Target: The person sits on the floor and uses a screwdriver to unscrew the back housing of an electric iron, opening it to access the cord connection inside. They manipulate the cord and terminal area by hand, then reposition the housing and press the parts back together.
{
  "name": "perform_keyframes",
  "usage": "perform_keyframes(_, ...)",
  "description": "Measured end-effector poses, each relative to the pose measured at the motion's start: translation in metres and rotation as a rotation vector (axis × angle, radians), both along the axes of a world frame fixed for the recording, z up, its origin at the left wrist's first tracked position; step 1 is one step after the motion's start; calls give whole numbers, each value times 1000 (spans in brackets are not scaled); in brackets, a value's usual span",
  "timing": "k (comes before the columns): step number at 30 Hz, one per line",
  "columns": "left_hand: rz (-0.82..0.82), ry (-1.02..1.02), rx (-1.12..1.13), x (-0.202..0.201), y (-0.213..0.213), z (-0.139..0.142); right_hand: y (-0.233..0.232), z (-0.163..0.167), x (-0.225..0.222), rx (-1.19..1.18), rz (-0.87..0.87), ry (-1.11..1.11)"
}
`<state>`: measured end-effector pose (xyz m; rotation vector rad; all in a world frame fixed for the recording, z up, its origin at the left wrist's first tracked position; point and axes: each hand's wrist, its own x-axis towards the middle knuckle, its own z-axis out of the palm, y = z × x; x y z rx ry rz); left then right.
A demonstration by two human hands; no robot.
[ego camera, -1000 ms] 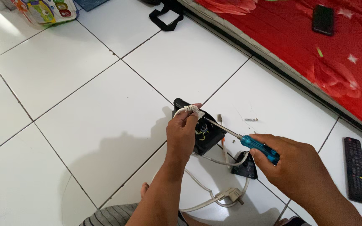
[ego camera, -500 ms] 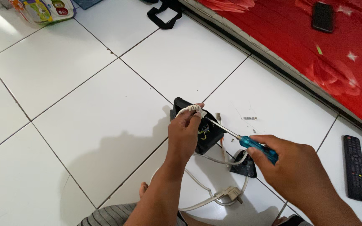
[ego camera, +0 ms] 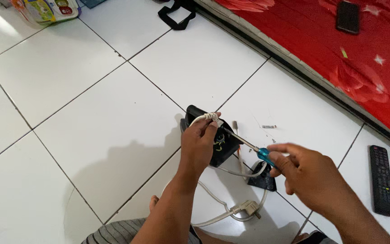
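Your left hand (ego camera: 198, 144) grips the black appliance base (ego camera: 217, 140) and its white cord (ego camera: 231, 210) at centre; your right hand (ego camera: 310, 174), at four o'clock, pinches the blue-handled screwdriver (ego camera: 249, 145), fingers looser than before. White tiled floor (ego camera: 91, 113); red mattress (ego camera: 339, 54) at two o'clock, remote (ego camera: 381, 180) at three.

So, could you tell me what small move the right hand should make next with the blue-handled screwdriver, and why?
Probably a steady twist of the blue-handled screwdriver in place. Its tip already reaches into the opened black plastic appliance body, which the left hand steadies together with the white power cord, while the right hand grips the handle. Whether the tip sits in a screw is hidden.
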<state>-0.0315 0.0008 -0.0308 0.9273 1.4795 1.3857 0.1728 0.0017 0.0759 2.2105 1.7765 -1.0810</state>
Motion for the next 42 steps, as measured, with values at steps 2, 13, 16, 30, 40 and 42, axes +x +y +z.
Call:
perform_keyframes(2,3,7,-15,1,-2,-1,3,1,2,17,16,-12)
perform_keyframes(13,-6,20,-26,3,-2,1,-3,10,-3,-51,-14,-141)
perform_keyframes(16,5,20,-17,4,-1,2,-4,10,-2,103,140,-142)
perform_keyframes(30,25,63,-61,3,0,3,-13,-13,4,166,136,-40)
perform_keyframes(40,-23,32,8,1,3,-3,-13,22,-19,-60,61,-173)
perform_keyframes(42,-11,-70,-24,5,3,-4,-16,30,-21,-53,71,-194)
